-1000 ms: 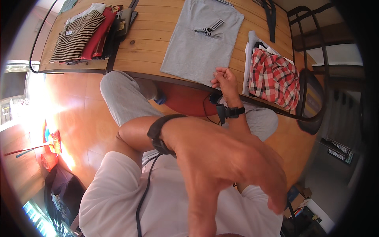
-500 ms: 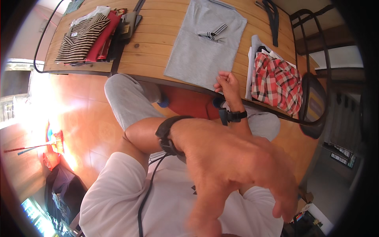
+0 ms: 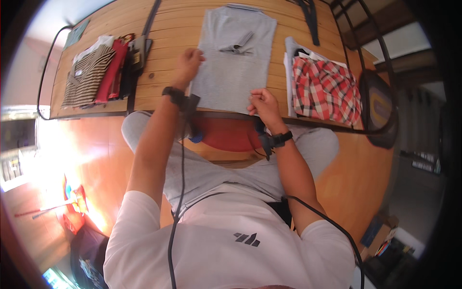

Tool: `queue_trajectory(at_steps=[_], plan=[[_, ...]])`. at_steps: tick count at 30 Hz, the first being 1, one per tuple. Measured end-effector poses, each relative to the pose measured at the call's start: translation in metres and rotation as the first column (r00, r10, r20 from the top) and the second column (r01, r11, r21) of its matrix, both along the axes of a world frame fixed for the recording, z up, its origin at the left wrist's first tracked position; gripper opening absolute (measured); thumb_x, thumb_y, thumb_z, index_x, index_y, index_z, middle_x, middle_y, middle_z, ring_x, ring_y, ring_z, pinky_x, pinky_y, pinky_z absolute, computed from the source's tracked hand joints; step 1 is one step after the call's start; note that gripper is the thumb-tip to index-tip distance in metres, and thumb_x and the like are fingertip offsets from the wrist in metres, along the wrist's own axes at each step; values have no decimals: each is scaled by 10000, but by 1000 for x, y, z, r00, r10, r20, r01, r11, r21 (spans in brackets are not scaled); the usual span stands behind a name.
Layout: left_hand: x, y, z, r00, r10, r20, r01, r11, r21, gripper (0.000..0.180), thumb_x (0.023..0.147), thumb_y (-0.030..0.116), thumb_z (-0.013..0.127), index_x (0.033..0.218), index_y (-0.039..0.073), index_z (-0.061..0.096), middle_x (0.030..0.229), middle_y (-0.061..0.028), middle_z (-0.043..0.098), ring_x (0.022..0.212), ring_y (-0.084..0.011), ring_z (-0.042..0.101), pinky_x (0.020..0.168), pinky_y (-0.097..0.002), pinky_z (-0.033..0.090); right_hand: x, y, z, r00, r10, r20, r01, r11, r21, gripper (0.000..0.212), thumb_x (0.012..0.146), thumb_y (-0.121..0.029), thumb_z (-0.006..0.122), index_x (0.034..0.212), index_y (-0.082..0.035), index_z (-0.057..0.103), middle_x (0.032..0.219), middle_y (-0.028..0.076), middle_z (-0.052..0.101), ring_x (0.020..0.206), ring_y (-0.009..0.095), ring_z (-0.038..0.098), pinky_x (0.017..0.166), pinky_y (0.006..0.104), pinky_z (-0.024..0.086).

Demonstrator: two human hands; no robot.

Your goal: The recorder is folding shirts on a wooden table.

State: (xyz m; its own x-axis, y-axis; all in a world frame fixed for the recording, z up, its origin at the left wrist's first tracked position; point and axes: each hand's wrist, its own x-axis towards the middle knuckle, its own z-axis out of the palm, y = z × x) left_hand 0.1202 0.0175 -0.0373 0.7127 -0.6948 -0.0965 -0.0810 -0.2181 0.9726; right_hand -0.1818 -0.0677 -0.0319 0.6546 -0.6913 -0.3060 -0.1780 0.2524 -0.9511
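A grey shirt [image 3: 231, 79] lies folded into a long panel on the wooden table, its striped collar edge at the far end. One sleeve end with a striped cuff [image 3: 243, 41] lies on top of the panel. My left hand [image 3: 189, 65] is at the shirt's left edge, fingers curled; whether cloth is between them is hidden. At the near right corner of the shirt is my right hand [image 3: 263, 105], its thumb and fingers closed on the cloth. Both wrists wear black straps with small devices.
Left on the table [image 3: 163, 91] lies a pile of clothes with a striped shirt [image 3: 89, 77] and red garments. A red checked shirt [image 3: 325, 89] tops another pile at the right. A black strap [image 3: 310, 21] lies farther back. Metal rails [image 3: 43, 86] bound the table's ends.
My left hand has swung from close in front of my chest to the shirt's left edge. My right hand stays by the near right corner. The view has shifted slightly.
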Motion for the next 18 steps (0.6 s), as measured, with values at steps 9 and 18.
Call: queue_trajectory(at_steps=[9,18], plan=[[3,-10,-3,901,-6,434,-117,959,257,301,842,312,732,983,46,729,904,-108,740,859,-251,702,773,-372,531,-1,0,8,999,-26,-18,26,1000,-1,224,945,-66,621,1135,48,587,909,92,623,683,131,653,524,252,548],[8,-10,-14,920,39,390,-143,960,241,198,797,248,715,898,79,733,864,-120,727,849,-304,694,766,-416,530,-3,2,9,999,-21,-41,20,1000,-11,215,950,-55,613,1139,42,578,913,94,626,675,125,646,531,237,537]])
